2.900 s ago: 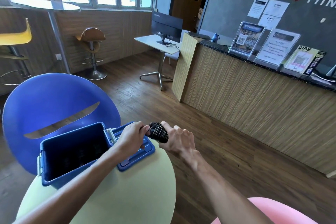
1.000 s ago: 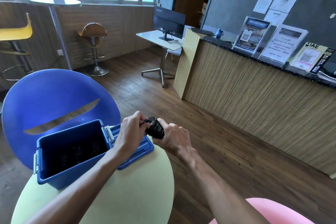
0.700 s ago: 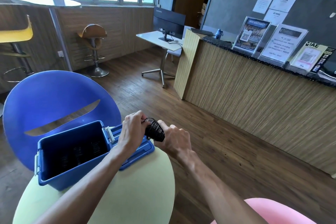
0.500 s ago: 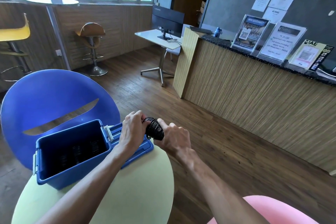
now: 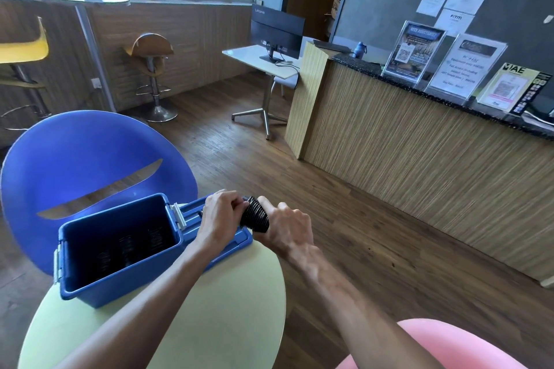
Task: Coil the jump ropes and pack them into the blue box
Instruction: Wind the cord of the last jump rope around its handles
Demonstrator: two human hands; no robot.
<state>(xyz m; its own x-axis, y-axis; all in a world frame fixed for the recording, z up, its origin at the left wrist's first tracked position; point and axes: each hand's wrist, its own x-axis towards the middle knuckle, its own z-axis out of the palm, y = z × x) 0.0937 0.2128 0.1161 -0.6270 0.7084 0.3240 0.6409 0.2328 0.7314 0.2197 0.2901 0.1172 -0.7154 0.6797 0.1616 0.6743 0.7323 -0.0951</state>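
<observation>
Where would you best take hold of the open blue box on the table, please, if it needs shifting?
Probably the blue box by its two short end walls, from above: it stands upright and open, white latches mark those ends, and its lid lies beside it.

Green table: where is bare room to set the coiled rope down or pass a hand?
Bare patch: the near half of the green table, bordered by the blue box behind and crossed by both forearms. Crowded: the far edge, where the box lid lies under the left hand and right hand holding the coiled rope. The box interior has room above coils.
</observation>
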